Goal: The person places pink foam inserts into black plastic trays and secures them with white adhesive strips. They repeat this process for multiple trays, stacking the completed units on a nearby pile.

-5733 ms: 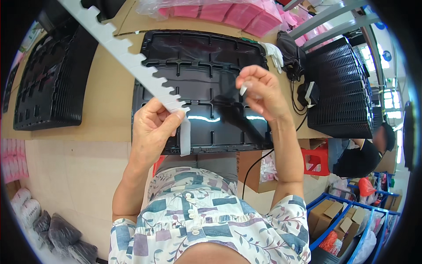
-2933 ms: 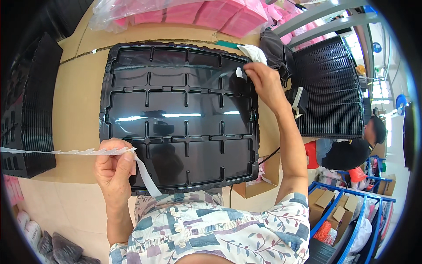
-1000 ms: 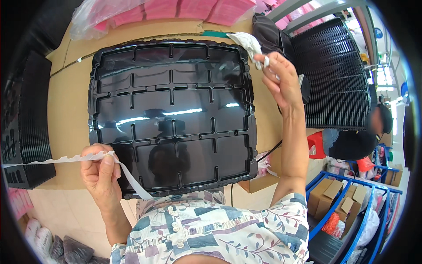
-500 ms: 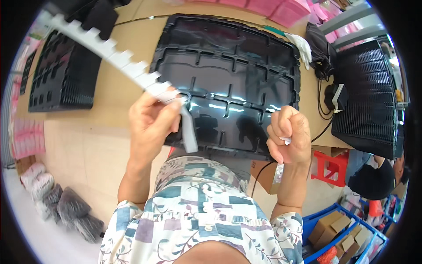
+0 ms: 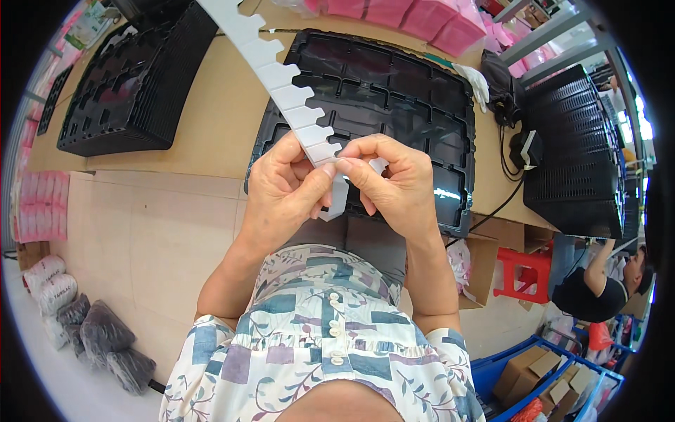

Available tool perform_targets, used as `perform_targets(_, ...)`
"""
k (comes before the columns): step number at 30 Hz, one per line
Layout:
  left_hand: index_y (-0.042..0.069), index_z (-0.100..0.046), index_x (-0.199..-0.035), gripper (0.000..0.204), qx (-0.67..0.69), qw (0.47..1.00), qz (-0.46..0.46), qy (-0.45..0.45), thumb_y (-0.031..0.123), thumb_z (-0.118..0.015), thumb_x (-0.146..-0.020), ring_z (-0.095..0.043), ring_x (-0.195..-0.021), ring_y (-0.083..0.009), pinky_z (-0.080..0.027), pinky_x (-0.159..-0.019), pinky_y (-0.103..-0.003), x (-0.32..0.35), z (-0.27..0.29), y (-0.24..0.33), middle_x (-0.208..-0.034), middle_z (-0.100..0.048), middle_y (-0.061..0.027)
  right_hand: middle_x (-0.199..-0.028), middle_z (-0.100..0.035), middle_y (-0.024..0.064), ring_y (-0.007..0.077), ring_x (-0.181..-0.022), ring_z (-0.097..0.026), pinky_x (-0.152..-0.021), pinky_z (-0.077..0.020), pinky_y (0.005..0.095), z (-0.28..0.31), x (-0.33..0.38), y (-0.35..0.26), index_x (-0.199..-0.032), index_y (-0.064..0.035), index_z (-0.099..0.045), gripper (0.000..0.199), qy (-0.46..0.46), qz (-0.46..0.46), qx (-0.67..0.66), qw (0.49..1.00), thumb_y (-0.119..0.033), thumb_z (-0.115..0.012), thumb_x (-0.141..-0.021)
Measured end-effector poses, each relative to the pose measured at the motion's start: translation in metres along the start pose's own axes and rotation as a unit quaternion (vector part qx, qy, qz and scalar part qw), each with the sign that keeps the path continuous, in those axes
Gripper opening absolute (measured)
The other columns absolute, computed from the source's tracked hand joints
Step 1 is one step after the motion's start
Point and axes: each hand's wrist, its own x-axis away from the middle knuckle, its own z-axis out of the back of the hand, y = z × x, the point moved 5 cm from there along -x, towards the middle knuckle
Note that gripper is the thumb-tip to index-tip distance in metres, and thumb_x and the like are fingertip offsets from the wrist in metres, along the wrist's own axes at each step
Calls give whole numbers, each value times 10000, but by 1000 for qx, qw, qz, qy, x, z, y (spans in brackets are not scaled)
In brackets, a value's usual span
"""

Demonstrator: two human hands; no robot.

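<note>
A long white strip (image 5: 271, 65) with a row of rounded tabs along one edge slants up and left in front of me. My left hand (image 5: 285, 190) is closed around its lower part, thumb on top, and the strip's tail hangs below the fingers. With thumb and forefinger, my right hand (image 5: 401, 181) pinches the strip's edge at a tab, touching the left fingertips. A small white piece (image 5: 380, 166) shows at the right hand's curled fingers. Beneath both hands lies a black plastic tray (image 5: 394, 105) with moulded compartments.
Stacks of black trays stand at the left (image 5: 133, 91) and right (image 5: 573, 155) of the brown tabletop (image 5: 204, 133). Pink packs (image 5: 422, 21) line the back. A white glove (image 5: 472, 84) and a black adapter (image 5: 524, 149) with cable lie on the right. Another person (image 5: 598, 285) is at far right.
My right hand has moved left from the tray's right side and now pinches the strip. The strip has swung steeper and shifted right with my left hand.
</note>
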Motion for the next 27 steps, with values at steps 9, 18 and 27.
perform_targets(9, -11, -695, -921, 140, -4, 998, -17, 63, 104, -617, -936, -450, -532, -6, -311, -451, -196, -14, 12, -4, -688, -611, 12, -681, -496, 26, 179, -504, -508, -437, -428, 297, -26, 19, -25, -859, -30, -604, 236, 64, 468, 412, 779, 19, -709, -653)
perform_targets(18, -6, -540, -1026, 152, 230, 972, 14, -52, 138, -509, -989, -640, -659, -206, -556, -625, -358, 1, 26, -4, -773, -621, -160, -625, -581, -28, 17, -467, -467, -445, -327, 178, 132, 45, -9, -836, 2, -658, 57, 69, -6, 137, 988, -53, -671, -835)
perform_targets(27, 9, -441, -904, 357, 433, 853, 23, -291, 342, -476, -1031, -592, -507, -200, -542, -376, -278, 1, -6, -20, -737, -570, -171, -652, -643, 102, 197, -532, -578, -538, -460, 297, 167, 53, 27, -857, -13, -675, 122, -119, -68, 359, 923, -133, -677, -835)
